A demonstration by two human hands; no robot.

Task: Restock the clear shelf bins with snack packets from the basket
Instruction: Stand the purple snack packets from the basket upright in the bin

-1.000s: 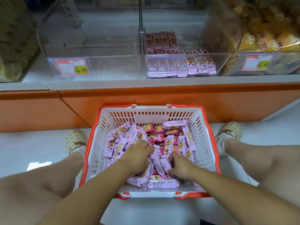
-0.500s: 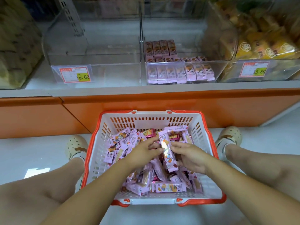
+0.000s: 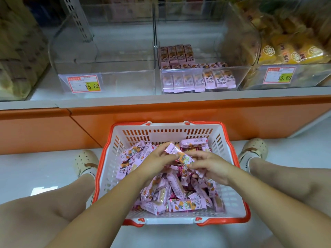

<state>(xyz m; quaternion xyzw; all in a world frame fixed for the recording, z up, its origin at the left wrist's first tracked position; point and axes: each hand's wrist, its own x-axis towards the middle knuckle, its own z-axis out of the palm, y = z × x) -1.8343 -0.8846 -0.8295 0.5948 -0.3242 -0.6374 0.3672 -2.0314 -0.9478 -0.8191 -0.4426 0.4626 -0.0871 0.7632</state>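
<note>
A white slotted plastic basket with an orange rim [image 3: 168, 135] sits on the pale floor between the person's knees, just near of the orange shelf base [image 3: 179, 113]. A loose pile of pink snack packets [image 3: 172, 192] lies inside it. Both hands are over the pile, grasping one long pink packet with an orange picture [image 3: 180, 155], which is lifted clear and tilted. The left hand [image 3: 157, 161] pinches its far end with curled fingers, and the right hand [image 3: 210, 165] grips its near end between thumb and fingers.

On the far shelf stand the clear plastic bins. The middle bin [image 3: 240, 81] holds neat rows of the same pink packets [image 3: 197, 79], some upright at the front and a short stack behind. The left bin [image 3: 125, 81] carries a red-edged price label [image 3: 83, 84]. The right bin holds yellow packets [image 3: 293, 51] and has its own label [image 3: 279, 75].
</note>
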